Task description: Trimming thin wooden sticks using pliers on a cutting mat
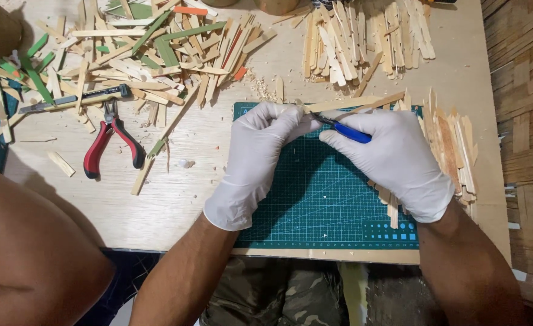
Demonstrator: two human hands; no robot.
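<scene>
Both my hands wear white gloves and meet over the far edge of a green cutting mat. My left hand pinches a thin pale wooden stick that points away to the right. My right hand grips a blue-handled craft knife, its dark blade touching the stick near my left fingertips.
Red-handled pliers and a utility knife lie left on the wooden tabletop among a heap of plain, green and orange sticks. More plain sticks lie at the back and along the mat's right side. Another person's arm is at lower left.
</scene>
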